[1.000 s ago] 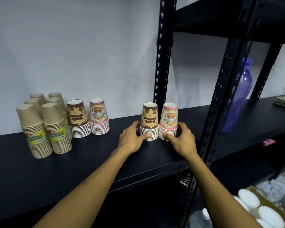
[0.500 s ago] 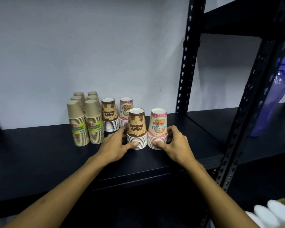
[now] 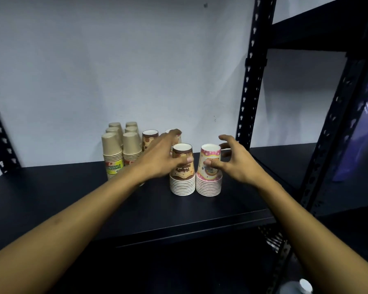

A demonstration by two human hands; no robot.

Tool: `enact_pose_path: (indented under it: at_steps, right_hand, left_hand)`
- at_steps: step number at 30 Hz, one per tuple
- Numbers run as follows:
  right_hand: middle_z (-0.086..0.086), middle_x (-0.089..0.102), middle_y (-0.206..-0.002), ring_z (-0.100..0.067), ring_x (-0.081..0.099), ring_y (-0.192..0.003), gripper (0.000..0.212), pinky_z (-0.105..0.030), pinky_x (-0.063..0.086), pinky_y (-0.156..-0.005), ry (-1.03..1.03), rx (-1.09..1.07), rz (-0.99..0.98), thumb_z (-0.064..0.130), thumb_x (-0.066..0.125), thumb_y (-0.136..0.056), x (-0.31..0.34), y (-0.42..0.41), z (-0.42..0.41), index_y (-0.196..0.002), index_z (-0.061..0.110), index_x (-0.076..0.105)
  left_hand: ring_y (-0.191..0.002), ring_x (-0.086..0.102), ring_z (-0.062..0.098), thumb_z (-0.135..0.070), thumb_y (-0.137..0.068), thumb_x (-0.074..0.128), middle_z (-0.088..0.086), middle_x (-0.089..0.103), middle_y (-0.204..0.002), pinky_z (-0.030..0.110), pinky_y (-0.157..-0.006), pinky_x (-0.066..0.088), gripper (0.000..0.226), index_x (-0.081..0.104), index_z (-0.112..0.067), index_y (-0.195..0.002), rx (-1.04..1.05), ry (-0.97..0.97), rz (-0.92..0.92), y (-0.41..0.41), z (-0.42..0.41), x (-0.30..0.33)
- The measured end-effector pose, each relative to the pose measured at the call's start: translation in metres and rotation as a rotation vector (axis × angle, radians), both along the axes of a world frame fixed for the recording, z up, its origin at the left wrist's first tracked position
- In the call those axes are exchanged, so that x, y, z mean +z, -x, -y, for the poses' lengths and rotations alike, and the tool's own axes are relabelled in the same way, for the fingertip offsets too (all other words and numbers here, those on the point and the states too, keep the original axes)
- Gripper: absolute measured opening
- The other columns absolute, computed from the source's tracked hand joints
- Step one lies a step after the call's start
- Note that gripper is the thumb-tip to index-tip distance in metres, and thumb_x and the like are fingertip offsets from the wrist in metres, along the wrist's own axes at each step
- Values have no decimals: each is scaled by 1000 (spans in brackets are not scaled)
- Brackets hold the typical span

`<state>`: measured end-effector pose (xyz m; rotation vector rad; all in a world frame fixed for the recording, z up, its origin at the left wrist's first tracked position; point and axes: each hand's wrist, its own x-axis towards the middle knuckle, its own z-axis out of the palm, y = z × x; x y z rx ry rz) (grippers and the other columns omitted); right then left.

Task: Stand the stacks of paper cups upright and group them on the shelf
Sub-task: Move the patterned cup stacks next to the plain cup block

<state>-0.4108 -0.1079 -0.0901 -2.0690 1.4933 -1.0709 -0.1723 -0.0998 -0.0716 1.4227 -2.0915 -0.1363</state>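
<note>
A brown-printed stack of cups point(image 3: 182, 174) and a pink one point(image 3: 209, 172) stand upright, touching, between the spread fingers point(image 3: 225, 139), tan stacks point(image 3: 121, 148) beyond.

The light is dim and cool, brightest on the pale wall point(image 3: 115, 60), while the black shelf point(image 3: 72, 204) and the space below it sink into shadow. Motion blur softens both hands and the purple bottle point(image 3: 361, 132). Wide-angle distortion tilts the uprights point(image 3: 251, 81) near the edges.
</note>
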Motion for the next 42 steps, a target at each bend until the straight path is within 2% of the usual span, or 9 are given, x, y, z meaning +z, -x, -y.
enact_pose_path:
  at_steps: [4, 7, 11, 17, 24, 33, 38, 42]
  right_hand:
    - [-9, 57, -139, -22, 61, -117, 85, -40, 53, -99, -26, 57, -105, 24, 84, -79, 4, -5, 11, -149, 15, 38]
    - [-8, 61, -133, -22, 62, -116, 79, -42, 53, -99, -12, 66, -127, 24, 84, -79, -2, -9, 18, -146, 14, 43]
    - [-6, 63, -130, -23, 62, -115, 76, -43, 52, -99, 3, 91, -125, 25, 84, -79, -3, -25, 30, -144, 15, 45]
    - [-8, 60, -134, -24, 60, -120, 73, -41, 52, -100, 1, 136, -111, 23, 81, -82, -4, -57, 52, -145, 15, 43]
    - [-8, 60, -133, -26, 60, -118, 69, -43, 52, -99, 0, 171, -104, 19, 79, -83, -4, -76, 69, -143, 16, 45]
    - [-4, 61, -132, -23, 60, -116, 70, -40, 54, -97, -19, 210, -98, 14, 79, -83, -1, -78, 82, -144, 15, 46]
    - [0, 64, -124, -19, 62, -109, 64, -36, 55, -92, -40, 235, -63, 23, 80, -83, 2, -78, 86, -139, 19, 51]
    - [-2, 65, -129, -20, 64, -111, 57, -42, 55, -96, -19, 241, -39, 23, 75, -88, 0, -79, 89, -141, 19, 52]
  left_hand:
    - [-136, 49, 23, -42, -87, 74, 5, 55, -146, 38, -108, 41, 66, 47, -31, -146, -51, -23, 237, 3, 15, 20]
    - [-133, 50, 26, -43, -86, 74, 4, 60, -140, 41, -104, 44, 53, 59, -31, -136, -19, -50, 352, -1, 23, 30]
    - [-120, 58, 25, -48, -83, 77, -1, 67, -128, 41, -95, 50, 54, 61, -33, -132, 20, -83, 445, -11, 28, 43]
    - [-117, 59, 26, -56, -77, 78, 3, 65, -128, 36, -88, 48, 59, 59, -36, -129, 129, -78, 635, -26, 45, 56]
    - [-114, 58, 26, -50, -78, 79, 4, 64, -124, 34, -79, 43, 57, 59, -34, -129, 174, -84, 637, -40, 58, 56]
    - [-114, 58, 28, -48, -76, 82, 4, 61, -127, 36, -83, 48, 59, 58, -34, -128, 177, -113, 546, -49, 67, 50]
    - [-113, 60, 26, -45, -73, 85, 4, 61, -128, 44, -92, 53, 58, 60, -33, -124, 164, -156, 509, -48, 67, 52]
    - [-111, 60, 26, -44, -72, 87, 5, 61, -126, 45, -92, 54, 58, 62, -32, -123, 159, -160, 501, -48, 68, 53]
